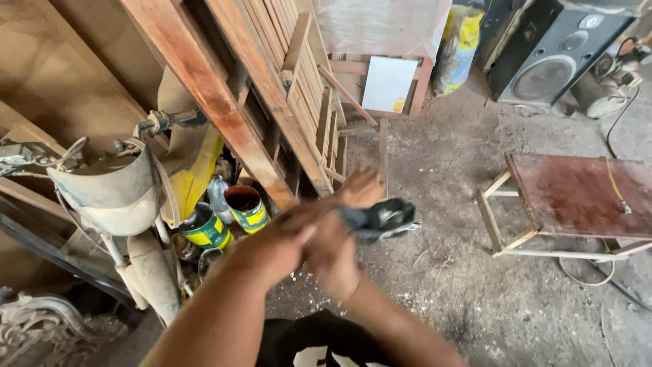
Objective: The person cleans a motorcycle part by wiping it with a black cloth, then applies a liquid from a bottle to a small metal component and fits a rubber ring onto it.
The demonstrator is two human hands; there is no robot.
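My two hands meet in the middle of the view, both blurred by motion. My left hand point(353, 191) reaches out from the lower left, its fingers lying over a black, crumpled cloth-like thing point(382, 220). My right hand point(331, 255) comes up from the lower right and is curled just beneath the left wrist, against the near end of the black thing. The black thing sticks out to the right of both hands. The blur hides how the fingers lie on it.
Slatted wooden frames point(292, 102) lean at the left. Below them stand paint tins point(246, 206) and an old scooter point(115, 197). A low wooden stool point(577, 197) stands to the right on the dusty floor point(462, 285), with a black loudspeaker point(550, 54) behind it.
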